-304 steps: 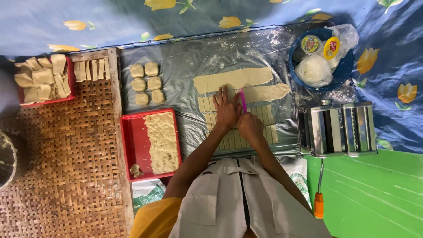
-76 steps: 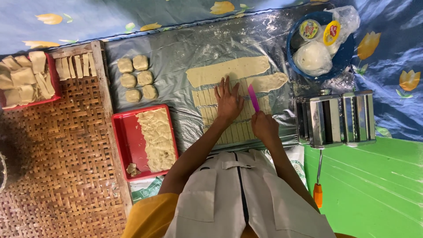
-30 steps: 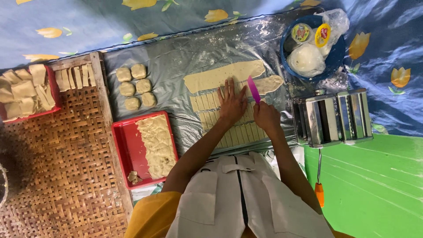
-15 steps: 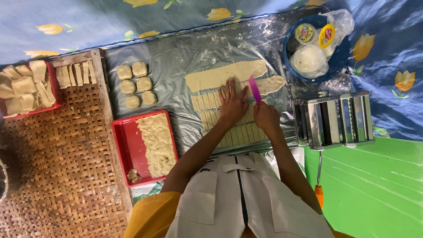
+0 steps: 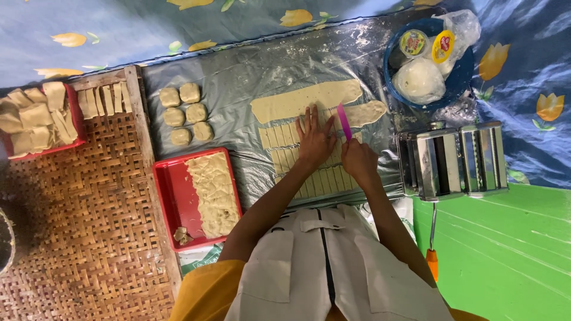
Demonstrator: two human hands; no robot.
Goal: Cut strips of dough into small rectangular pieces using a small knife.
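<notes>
the left hand lies flat with its fingers spread wide, pressing on a sheet of dough cut into narrow strips that lies on the floured plastic-covered surface. just beside it, the right hand has its fingers closed around a pink cutter, whose blade stands upright on the dough near the left hand's fingertips. beyond the hands lies a long uncut band of dough, and a smaller flat piece sits just right of the cutter. six small dough lumps rest in two rows on the plastic, well to the left. a red tray nearer the person holds a slab of dough on its right half and a few scraps in a corner. another red tray at far left is piled with folded dough pieces, on a woven mat. a metal pasta roller stands to the right, and a blue bowl beyond it holds a wrapped white ball and small tubs.
</notes>
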